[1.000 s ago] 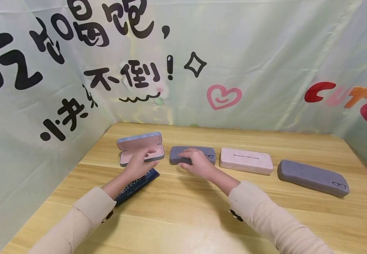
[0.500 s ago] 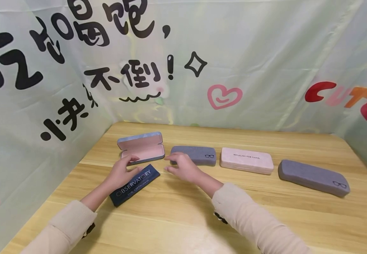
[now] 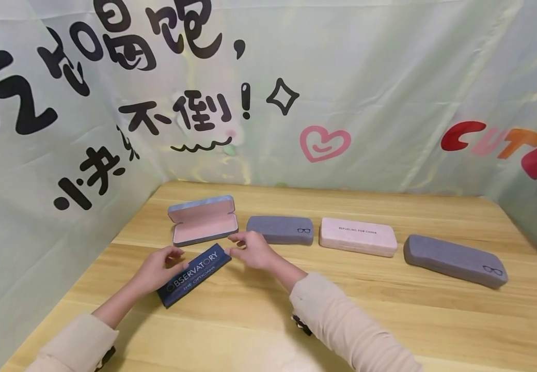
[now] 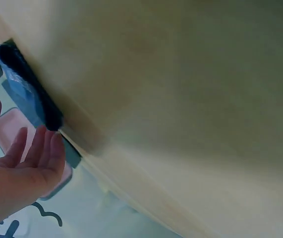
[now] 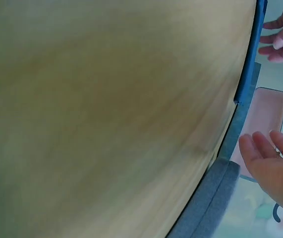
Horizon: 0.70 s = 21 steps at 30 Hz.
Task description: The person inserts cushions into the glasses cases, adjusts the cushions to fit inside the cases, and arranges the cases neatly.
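Observation:
A navy glasses pouch (image 3: 196, 276), lettered OBSERVATORY THE OPTICIANS, lies slantwise on the table. My left hand (image 3: 158, 269) hovers at its left end, fingers loosely bent, with nothing gripped. By the pouch's far right corner is my right hand (image 3: 253, 251), its fingers relaxed and holding nothing; whether the fingertips touch the corner I cannot tell. In the left wrist view, the pouch (image 4: 27, 87) lies just beyond the left fingertips. Behind both hands stands a glasses case with its lid raised (image 3: 205, 227), blue outside and pink inside, with nothing visible in it.
Right of the raised-lid case are a closed grey-blue glasses case (image 3: 278, 229), a pink one (image 3: 358, 236) printed REFUELING FOR CHINA, and another grey-blue one (image 3: 454, 260). A printed curtain (image 3: 380, 103) borders the wooden table (image 3: 343, 320) behind and at both sides.
Both hands have drawn back from the raised-lid case and the neighbouring grey-blue case, moving nearer and leftward to the navy pouch's two ends. The cases stay put.

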### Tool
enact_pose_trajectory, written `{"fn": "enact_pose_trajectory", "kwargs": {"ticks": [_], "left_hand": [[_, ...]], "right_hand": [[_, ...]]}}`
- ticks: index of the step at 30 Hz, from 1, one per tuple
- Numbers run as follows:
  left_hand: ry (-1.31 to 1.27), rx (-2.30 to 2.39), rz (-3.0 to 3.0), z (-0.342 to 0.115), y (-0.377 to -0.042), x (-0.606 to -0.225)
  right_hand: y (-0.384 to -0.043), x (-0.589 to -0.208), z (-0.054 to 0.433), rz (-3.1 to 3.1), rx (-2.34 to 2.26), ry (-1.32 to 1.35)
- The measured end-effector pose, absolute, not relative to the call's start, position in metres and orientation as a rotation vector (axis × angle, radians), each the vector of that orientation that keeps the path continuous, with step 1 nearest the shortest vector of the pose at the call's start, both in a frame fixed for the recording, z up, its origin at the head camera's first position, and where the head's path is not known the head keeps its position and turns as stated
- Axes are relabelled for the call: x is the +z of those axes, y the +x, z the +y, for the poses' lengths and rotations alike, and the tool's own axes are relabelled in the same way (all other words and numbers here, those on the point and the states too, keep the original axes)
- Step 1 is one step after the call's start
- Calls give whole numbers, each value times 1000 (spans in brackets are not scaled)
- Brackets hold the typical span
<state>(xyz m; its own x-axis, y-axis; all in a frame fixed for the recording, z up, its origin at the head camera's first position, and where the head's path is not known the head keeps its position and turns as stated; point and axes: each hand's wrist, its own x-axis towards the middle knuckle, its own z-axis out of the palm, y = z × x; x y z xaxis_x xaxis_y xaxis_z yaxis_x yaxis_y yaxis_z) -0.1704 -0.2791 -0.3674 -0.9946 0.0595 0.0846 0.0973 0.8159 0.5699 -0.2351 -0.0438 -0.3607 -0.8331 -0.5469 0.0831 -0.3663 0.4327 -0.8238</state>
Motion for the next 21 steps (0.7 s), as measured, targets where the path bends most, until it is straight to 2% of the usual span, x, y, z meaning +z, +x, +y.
{"fn": "enact_pose_trajectory", "kwargs": {"ticks": [8,21], "left_hand": [[-145,-879,-2993,-286,-170,-373],[-196,-822,-3000,-273,-174,-377]], "right_hand": [[-235,-368,-52,2356,-1448,-661],[-237,-370,-65,2202,-1539,-360]]}}
